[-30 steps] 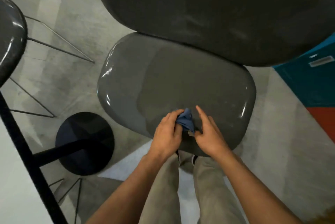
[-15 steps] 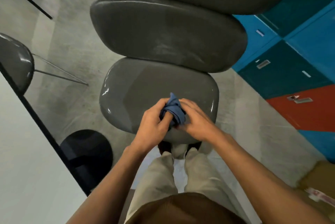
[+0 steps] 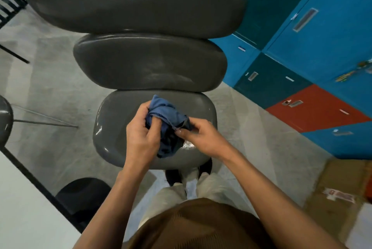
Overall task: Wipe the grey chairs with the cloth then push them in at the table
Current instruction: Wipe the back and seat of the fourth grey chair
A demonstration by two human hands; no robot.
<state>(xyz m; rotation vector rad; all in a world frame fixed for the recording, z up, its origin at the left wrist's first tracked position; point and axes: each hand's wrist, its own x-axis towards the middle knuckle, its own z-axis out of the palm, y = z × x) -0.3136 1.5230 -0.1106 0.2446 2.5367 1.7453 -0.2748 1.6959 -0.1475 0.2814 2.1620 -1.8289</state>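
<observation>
A glossy grey chair seat (image 3: 112,120) lies right below me, with two more grey padded chair parts (image 3: 149,63) stacked above it in the picture. Over the seat I hold a crumpled blue cloth (image 3: 167,113) in both hands. My left hand (image 3: 141,138) grips the bunched left side of the cloth. My right hand (image 3: 203,138) pinches the cloth's frayed edge between thumb and fingertips. The cloth is lifted off the seat. Part of another grey chair (image 3: 5,120) shows at the left edge.
A white table (image 3: 24,214) with a black edge fills the lower left; a black round base (image 3: 80,194) stands beside it. Blue, teal and red lockers (image 3: 314,51) line the right. A cardboard box (image 3: 342,188) lies on the concrete floor at the lower right.
The view has tilted upward, bringing more chair parts and the lockers into sight. Both hands have raised the cloth off the seat and pulled it wider apart.
</observation>
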